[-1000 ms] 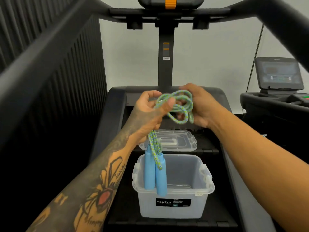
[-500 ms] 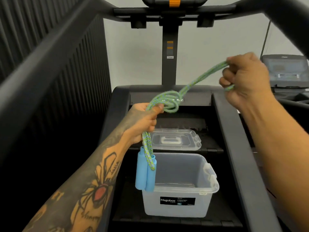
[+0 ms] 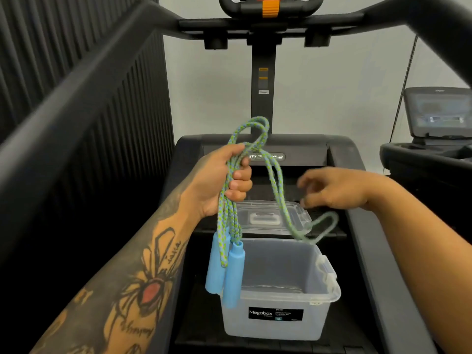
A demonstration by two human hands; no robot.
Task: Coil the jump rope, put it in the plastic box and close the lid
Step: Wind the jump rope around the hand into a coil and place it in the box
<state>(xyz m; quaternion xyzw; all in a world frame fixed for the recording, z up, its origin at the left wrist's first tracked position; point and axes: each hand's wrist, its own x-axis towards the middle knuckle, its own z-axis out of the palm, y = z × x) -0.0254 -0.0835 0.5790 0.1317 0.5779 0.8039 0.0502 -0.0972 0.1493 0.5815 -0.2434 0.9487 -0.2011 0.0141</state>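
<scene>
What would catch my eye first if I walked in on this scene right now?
Probably the green-and-blue jump rope bunched in the left hand at centre, its two blue handles dangling over the near left corner of an open clear plastic box on a treadmill deck. The right hand, blurred and open, reaches toward a loose loop of rope hanging above the lid, which lies flat just behind the box.

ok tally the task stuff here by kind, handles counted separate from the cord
Jump rope cord: 1
Blue handles: 2
Clear plastic box: 1
Clear lid: 1
Total: 5
</scene>
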